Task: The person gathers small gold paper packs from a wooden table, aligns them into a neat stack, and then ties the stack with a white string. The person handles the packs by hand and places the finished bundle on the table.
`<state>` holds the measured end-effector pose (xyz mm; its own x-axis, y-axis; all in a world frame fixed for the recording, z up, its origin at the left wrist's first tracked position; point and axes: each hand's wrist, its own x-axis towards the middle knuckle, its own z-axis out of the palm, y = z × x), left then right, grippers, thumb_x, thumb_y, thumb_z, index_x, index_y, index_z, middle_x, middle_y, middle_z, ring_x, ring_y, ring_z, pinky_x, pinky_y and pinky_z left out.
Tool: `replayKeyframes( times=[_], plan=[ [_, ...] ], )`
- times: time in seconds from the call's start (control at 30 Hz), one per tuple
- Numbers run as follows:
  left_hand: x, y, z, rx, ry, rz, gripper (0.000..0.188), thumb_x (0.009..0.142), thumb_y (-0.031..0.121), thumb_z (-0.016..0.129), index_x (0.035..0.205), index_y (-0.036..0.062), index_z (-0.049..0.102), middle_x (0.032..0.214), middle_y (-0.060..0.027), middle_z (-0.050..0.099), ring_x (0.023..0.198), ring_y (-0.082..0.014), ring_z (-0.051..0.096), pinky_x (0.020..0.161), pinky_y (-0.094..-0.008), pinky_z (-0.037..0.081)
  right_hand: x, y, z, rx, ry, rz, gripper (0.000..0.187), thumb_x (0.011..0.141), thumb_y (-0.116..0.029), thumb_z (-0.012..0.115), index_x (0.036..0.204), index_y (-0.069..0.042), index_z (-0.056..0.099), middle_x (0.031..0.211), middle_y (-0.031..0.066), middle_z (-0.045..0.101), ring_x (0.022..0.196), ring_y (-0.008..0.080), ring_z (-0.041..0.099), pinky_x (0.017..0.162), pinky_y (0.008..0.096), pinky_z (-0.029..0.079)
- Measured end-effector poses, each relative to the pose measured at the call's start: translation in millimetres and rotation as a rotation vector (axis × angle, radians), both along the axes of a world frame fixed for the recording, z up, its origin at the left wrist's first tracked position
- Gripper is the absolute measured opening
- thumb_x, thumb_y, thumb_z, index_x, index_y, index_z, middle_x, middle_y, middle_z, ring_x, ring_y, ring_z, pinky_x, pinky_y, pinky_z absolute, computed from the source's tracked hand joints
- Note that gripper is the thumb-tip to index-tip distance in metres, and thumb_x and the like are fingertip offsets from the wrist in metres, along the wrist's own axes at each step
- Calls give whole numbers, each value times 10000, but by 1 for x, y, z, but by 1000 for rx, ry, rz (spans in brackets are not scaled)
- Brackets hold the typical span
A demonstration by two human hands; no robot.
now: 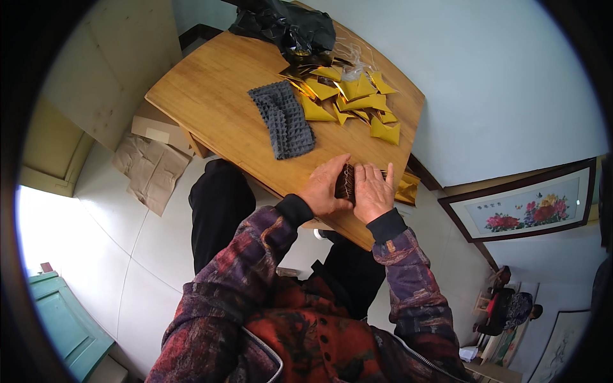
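Near the front right edge of the table, a dark brown object with a light zigzag pattern along its edge (345,183) shows between my hands. My left hand (324,186) is closed around its left side, the fingers behind it and the thumb in front. Over its right part lies my right hand (373,193), with fingers stretched out and the little finger apart. My hands cover most of the object, so its kind cannot be told. Just beyond them are a grey waffle-textured cloth (281,120) and a pile of folded gold foil papers (361,102).
A crumpled black plastic bag (281,29) lies at the far end of the wooden table (204,83), beside clear plastic (351,54). A gold packet (407,188) sits past the right edge. Brown paper (150,169) and a cardboard box (153,124) rest on the floor at left.
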<state>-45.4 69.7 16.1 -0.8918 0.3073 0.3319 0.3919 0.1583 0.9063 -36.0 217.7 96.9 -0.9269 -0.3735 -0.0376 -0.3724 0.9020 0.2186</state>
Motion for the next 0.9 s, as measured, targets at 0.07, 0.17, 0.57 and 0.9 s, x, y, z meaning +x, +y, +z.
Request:
replayKeyframes(
  times=[0.07,0.17,0.57,0.9],
  plan=[
    [-3,1,3,39,-52,28,773,628,163,813,1296,35,447,1237,-193,512,1173,-365,468,1005,-398,379,0,-3,1,16,24,-1,541,702,-75,692,1196,-41,474,1169,104,549,1227,266,453,1116,566,171],
    [-3,2,7,75,-62,99,493,647,103,781,1091,27,582,1032,-142,596,994,-339,530,890,-384,438,2,-5,3,36,-10,-19,486,700,-73,687,1142,-49,486,1118,94,554,1173,263,480,1111,573,176],
    [12,-7,8,-118,102,191,514,629,195,782,1072,64,555,998,-147,591,994,-366,523,933,-420,376,8,-12,-2,3,7,16,418,693,-62,673,1074,-56,501,1050,95,540,1092,272,510,1108,584,172],
    [10,-6,11,-129,37,192,348,688,210,729,973,72,584,881,-131,622,959,-310,571,966,-415,354,7,-11,3,35,-54,-3,416,713,-76,668,1097,-58,506,1138,91,537,1136,268,498,1113,582,163]
  ],
)
